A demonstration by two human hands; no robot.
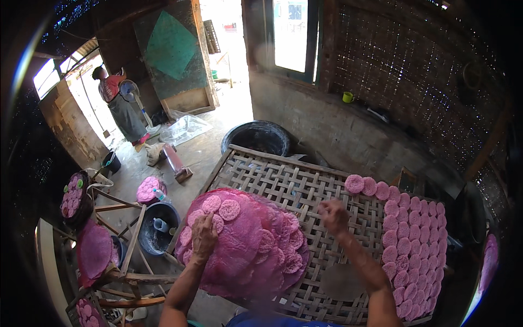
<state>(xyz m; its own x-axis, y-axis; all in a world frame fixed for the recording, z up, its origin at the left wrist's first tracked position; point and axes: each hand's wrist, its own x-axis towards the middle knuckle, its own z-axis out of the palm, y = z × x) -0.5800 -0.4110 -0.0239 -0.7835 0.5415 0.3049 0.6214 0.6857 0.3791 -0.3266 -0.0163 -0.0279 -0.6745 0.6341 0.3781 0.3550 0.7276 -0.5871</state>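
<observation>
A heap of pink, cloth-like sheets (pixel 239 256) lies on the left of the woven slatted rack (pixel 267 169), with round, rough-textured pink crackers (pixel 229 209) on and between its layers. My left hand (pixel 205 235) rests on top of the heap, its fingers bent over the edge of one cracker (pixel 217 222). Over the middle of the rack hangs my right hand (pixel 333 216), fingers loosely curled, with no cracker visible in it. Towards the right end, more crackers (pixel 415 234) lie in close rows; a short row (pixel 369 186) extends left at the far side.
A large black tub (pixel 256 137) stands beyond the rack. At left are a dark basin (pixel 158 229), wooden frames (pixel 136 240) and more pink crackers (pixel 148 189). A person (pixel 117 103) stands by a fan (pixel 131 92) near the doorway. A green cup (pixel 348 97) sits on the wall ledge.
</observation>
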